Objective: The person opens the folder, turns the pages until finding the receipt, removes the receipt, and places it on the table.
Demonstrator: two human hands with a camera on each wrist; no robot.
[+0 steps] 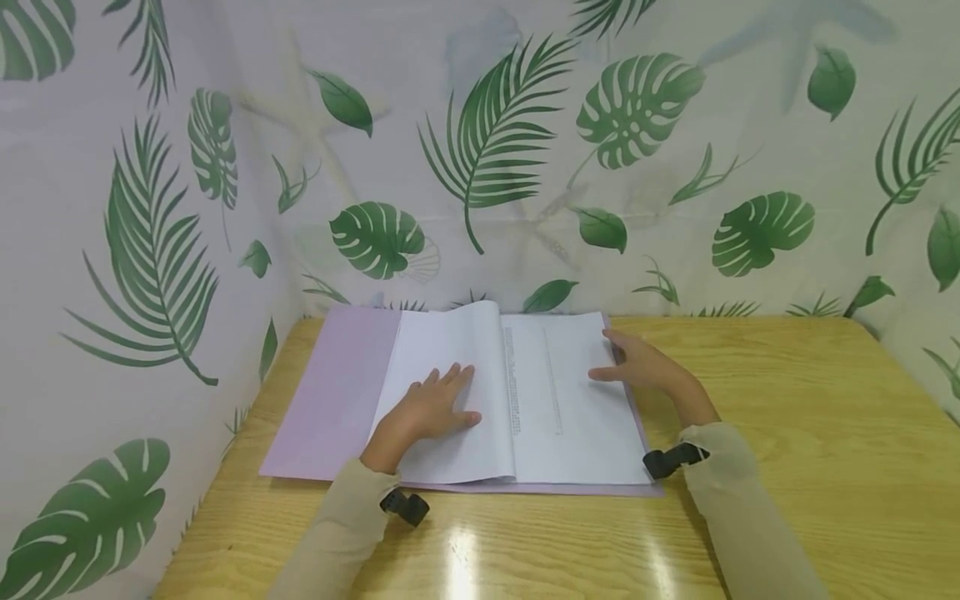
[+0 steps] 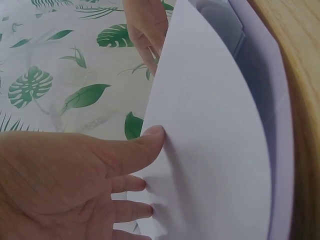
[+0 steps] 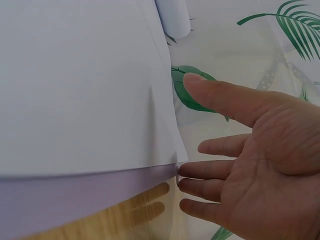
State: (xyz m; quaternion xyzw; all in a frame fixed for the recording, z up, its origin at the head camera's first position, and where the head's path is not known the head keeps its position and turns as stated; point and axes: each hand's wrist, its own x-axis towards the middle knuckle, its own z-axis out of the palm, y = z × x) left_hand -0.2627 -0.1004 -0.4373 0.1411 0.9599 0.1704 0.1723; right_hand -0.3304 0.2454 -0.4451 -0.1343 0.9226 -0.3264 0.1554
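Observation:
A purple folder (image 1: 337, 392) lies spread on the table, with white paper sheets (image 1: 592, 442) inside. Turned sheets (image 1: 442, 333) curve up along the middle and lie over the left side; small print shows on the right page near the fold. My left hand (image 1: 431, 408) rests on the turned sheets, fingers spread and thumb toward the fold. At the right page's outer edge is my right hand (image 1: 641, 362), its fingers extended and apart. In the right wrist view, the fingertips (image 3: 187, 169) are right at the corner of the sheets and the purple cover (image 3: 75, 200).
The folder lies on a wooden table (image 1: 810, 433), its far side close to a white wall covering (image 1: 517, 250) with green leaf prints. Another stretch of covering (image 1: 67, 275) borders the left side. Each wrist wears a black camera (image 1: 405, 506).

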